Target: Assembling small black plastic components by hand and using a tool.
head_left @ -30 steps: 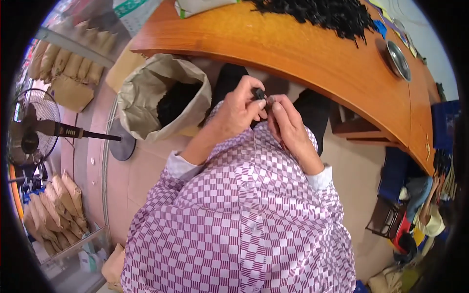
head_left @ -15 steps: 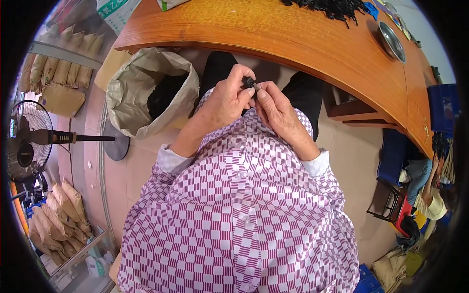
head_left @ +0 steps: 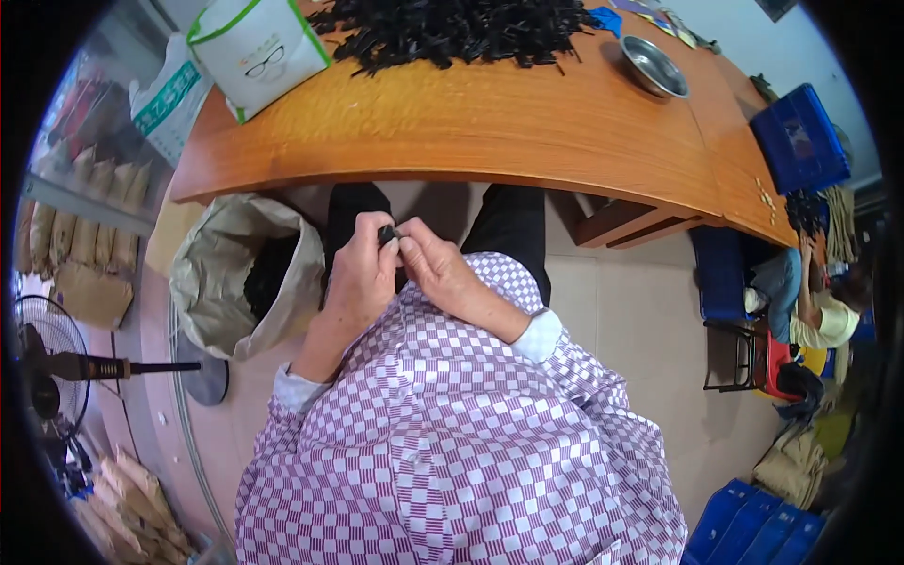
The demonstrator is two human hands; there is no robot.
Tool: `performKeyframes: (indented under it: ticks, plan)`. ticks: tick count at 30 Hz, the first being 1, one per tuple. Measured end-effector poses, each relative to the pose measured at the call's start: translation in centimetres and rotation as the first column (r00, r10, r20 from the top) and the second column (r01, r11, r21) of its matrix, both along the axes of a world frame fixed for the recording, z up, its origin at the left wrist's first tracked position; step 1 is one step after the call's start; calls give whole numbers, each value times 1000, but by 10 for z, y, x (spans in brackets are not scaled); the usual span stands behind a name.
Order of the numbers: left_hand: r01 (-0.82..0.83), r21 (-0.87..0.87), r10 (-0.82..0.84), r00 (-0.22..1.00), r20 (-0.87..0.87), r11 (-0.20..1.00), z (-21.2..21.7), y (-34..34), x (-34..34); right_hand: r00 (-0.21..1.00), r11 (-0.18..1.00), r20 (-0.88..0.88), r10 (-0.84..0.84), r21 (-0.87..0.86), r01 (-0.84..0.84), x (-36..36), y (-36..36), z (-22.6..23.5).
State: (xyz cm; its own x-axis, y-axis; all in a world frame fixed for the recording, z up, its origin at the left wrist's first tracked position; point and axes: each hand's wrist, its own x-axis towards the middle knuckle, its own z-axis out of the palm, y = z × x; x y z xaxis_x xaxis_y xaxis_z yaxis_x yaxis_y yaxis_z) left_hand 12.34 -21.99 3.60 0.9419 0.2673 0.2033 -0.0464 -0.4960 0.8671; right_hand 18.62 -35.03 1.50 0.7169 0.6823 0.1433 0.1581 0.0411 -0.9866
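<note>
A: Look at the head view, left of centre. See what in the left hand [head_left: 358, 264]?
B: A small black piece [head_left: 386, 234], pinched between thumb and fingers, just above the lap.
A: And the right hand [head_left: 443, 268]?
B: Curled, with thumb and finger drawn together just beside the piece. Too hidden there; cannot tell about a grip.
A: Anything near the left hand?
B: Yes, a pale sack [head_left: 200, 282] at the left of the frame, open at the top, with a dark mass [head_left: 271, 273] inside.
A: Now look above the hands.
B: See a brown table [head_left: 395, 132] curving across the upper part of the frame. On it, at top centre, a heap [head_left: 452, 33] of black strips; to the right of that, a metal bowl [head_left: 652, 68]; at upper left, a white bag [head_left: 250, 80] with green edging.
A: And toward the rims?
B: At the left edge, a fan [head_left: 45, 367], with paper packs [head_left: 132, 499] at lower left. At far right, a co-worker [head_left: 819, 322] in a pale top; at upper right, a blue crate [head_left: 800, 141].
</note>
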Motion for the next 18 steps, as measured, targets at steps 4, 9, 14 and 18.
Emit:
performKeyframes:
  ticks: [4, 9, 14, 18]
  plan:
    - [3, -13, -3, 1000, 20, 1000, -6, -4, 10, 998, 997, 10, -61, 38, 60, 1, 2, -8]
    - [69, -374, -119, 987, -110, 925, -65, 4, 42, 853, 940, 511, -108, -227, 255, 43, -18, -21]
    - [170, -233, -250, 893, -373, 957, -199, 44, 40, 474, 740, 839, -268, -136, 659, 100, -47, 1]
    - [118, -397, -302, 845, -441, 910, -157, 29, 45, 312, 658, 911, -268, -63, 750, 143, -69, -17]
